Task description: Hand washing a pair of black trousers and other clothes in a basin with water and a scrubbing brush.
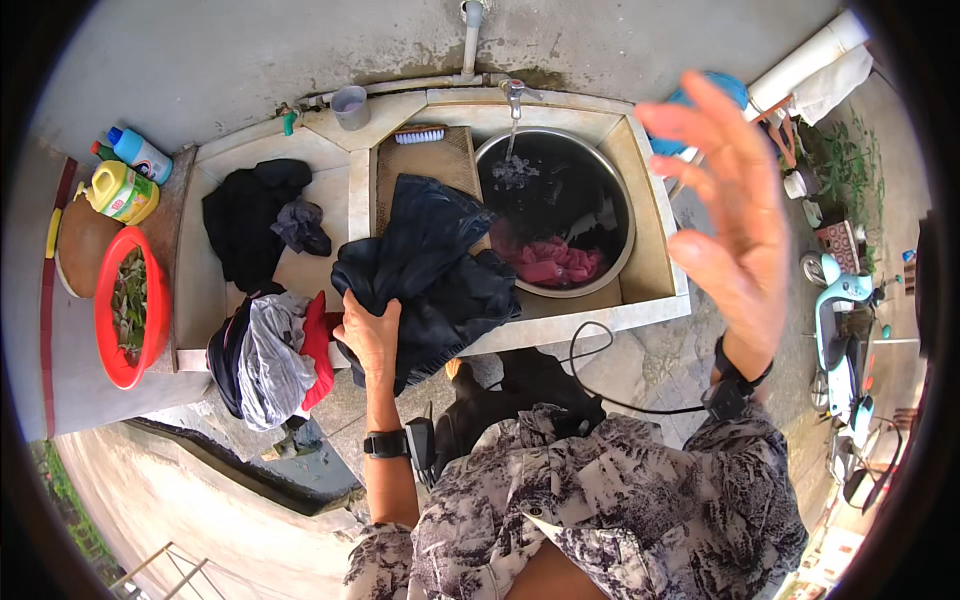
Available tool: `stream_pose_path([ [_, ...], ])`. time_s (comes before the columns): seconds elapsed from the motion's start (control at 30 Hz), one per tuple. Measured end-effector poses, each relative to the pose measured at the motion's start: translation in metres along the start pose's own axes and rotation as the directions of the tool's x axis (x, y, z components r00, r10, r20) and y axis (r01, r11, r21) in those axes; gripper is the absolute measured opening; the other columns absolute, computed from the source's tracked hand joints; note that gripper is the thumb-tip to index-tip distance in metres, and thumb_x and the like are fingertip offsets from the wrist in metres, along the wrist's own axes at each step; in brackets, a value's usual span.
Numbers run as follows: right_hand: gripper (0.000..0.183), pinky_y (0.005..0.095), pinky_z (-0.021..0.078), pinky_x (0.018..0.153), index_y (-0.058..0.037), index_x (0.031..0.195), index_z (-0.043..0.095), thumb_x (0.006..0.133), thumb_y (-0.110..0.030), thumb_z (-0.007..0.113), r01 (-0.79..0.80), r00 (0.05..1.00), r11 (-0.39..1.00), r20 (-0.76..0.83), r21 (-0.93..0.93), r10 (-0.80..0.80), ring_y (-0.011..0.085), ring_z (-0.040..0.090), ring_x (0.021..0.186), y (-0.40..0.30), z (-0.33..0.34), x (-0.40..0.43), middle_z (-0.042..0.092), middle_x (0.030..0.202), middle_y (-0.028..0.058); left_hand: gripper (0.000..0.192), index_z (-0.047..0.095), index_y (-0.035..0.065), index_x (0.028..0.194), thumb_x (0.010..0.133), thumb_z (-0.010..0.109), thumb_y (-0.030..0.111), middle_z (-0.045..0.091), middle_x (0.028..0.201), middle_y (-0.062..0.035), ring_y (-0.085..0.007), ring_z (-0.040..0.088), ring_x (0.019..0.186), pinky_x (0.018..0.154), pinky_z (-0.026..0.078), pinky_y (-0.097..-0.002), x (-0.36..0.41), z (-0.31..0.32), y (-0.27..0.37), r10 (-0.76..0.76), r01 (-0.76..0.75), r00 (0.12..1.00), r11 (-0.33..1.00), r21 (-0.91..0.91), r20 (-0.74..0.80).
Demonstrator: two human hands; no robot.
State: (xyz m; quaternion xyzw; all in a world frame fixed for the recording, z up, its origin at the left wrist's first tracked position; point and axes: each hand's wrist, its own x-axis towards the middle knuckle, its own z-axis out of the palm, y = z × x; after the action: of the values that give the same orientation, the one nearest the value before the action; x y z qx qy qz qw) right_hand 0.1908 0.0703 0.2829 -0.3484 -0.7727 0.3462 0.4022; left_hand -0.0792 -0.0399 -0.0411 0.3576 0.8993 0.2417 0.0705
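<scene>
My left hand (371, 330) grips the near left edge of a wet, dark denim garment (435, 262), which lies bunched over a ribbed washboard slab (420, 161) and hangs over the sink's front edge. My right hand (727, 202) is raised at the right, fingers apart and slightly blurred, holding nothing. To the right of the garment stands a steel basin (628, 232) of dark water. A pink cloth (559, 261) lies partly under the water. Water runs into the basin from a metal tap (514, 90). A scrub brush (420, 136) rests at the slab's far end.
Black clothes (251, 217) lie in the left sink compartment. Grey and red clothes (277, 360) hang over its front edge. A red plastic basin of leaves (161, 315), a yellow detergent jug (124, 191) and a grey cup (350, 109) stand around. A black cable (637, 409) runs to my right wrist.
</scene>
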Motion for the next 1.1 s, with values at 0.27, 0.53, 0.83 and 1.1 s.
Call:
stream_pose_path([
  [0.27,0.059,0.0336,0.0424,0.097,-0.0090,0.141,0.043,0.097,-0.047,0.052,-0.757,0.642,0.571,0.528,0.319,0.556,0.0205,0.049,0.122,0.219,0.067,-0.059,0.050,0.135,0.0121,0.033,0.062,-0.0068,0.102,0.070,0.063,-0.001,0.068,0.087,-0.0073,-0.0163,0.064,0.072,0.072,0.052,-0.0278,-0.008,-0.052,0.090,-0.196,0.429,0.898,0.202,-0.880,0.393],
  [0.53,0.092,0.0386,0.0365,0.105,-0.0142,0.154,0.014,0.088,-0.073,0.040,-0.860,0.477,0.130,0.686,0.494,0.550,0.0250,0.046,0.129,0.245,0.051,-0.018,0.039,0.146,0.0162,0.040,0.060,0.0003,0.110,0.072,0.071,-0.002,0.065,0.099,-0.0020,-0.0085,0.060,0.092,0.085,0.048,-0.0248,-0.064,-0.036,0.238,0.385,0.267,0.849,0.279,-0.922,0.362],
  [0.83,0.059,0.0267,0.0415,0.099,-0.0107,0.145,0.041,0.086,-0.008,0.046,-0.663,0.717,0.218,0.523,0.717,0.462,0.0135,0.050,0.123,0.327,-0.052,-0.003,0.053,0.135,0.0096,0.040,0.054,-0.0002,0.118,0.084,0.072,0.010,0.063,0.106,-0.0046,-0.0106,0.057,0.098,0.091,0.044,-0.0271,-0.082,0.060,0.328,0.572,0.219,0.753,0.248,-0.944,0.325],
  [1.1,0.060,0.0286,0.0324,0.102,-0.0100,0.134,0.053,0.080,0.009,0.039,-0.529,0.844,0.698,0.211,0.483,0.494,0.0116,0.043,0.129,0.417,-0.044,0.003,0.057,0.129,0.0063,0.025,0.064,0.0049,0.096,0.086,0.068,0.027,0.056,0.096,-0.0096,-0.0318,0.052,0.093,0.083,0.043,-0.0432,0.002,0.143,0.273,0.429,-0.363,0.892,0.868,-0.339,0.144],
])
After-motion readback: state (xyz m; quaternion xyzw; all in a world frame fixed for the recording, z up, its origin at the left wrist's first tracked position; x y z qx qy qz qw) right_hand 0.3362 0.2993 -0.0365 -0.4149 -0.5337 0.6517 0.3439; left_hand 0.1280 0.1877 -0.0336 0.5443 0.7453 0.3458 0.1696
